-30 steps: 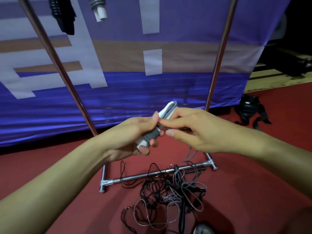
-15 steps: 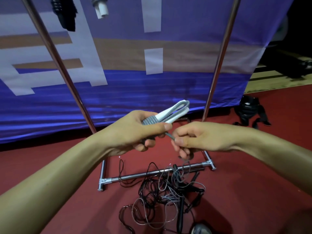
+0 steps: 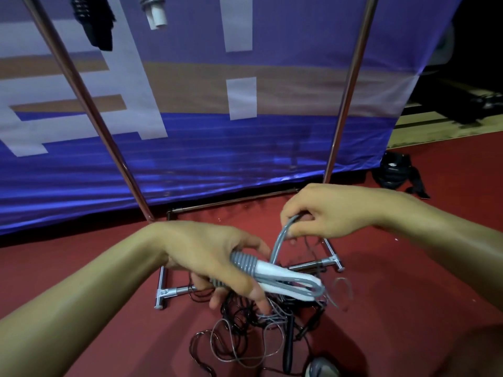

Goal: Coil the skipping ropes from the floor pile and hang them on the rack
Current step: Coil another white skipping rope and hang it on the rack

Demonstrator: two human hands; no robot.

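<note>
Left hand [image 3: 217, 263], centre frame: fingers curled tight round the grey-and-white rope handles [image 3: 275, 273], thumb on top, loops of grey cord already folded alongside them. Right hand [image 3: 326, 213], just up and right of it: fingertips pinched on a bend of the grey cord [image 3: 280, 240], which arcs down to the handles.

Floor pile [image 3: 253, 330], lower centre: tangled dark and grey ropes on the red floor, lying over the front base bar of the rack [image 3: 177, 291]. Rack uprights run to the top of frame; two coiled ropes hang at upper left, one black [image 3: 92, 20], one grey and white [image 3: 153, 9].

Step looks like mid-coil. Advice:
- keep the left grip fixed as the anchor
- feed cord with the right in even loops, same length each
- lift the slack clear of the pile first, or it will likely snag the other ropes
- finish with a wrap so the coil holds when hung

Writing: large white blocks on the blue banner [image 3: 190, 148] behind, cropped, not readable. No brand visible on handles.
</note>
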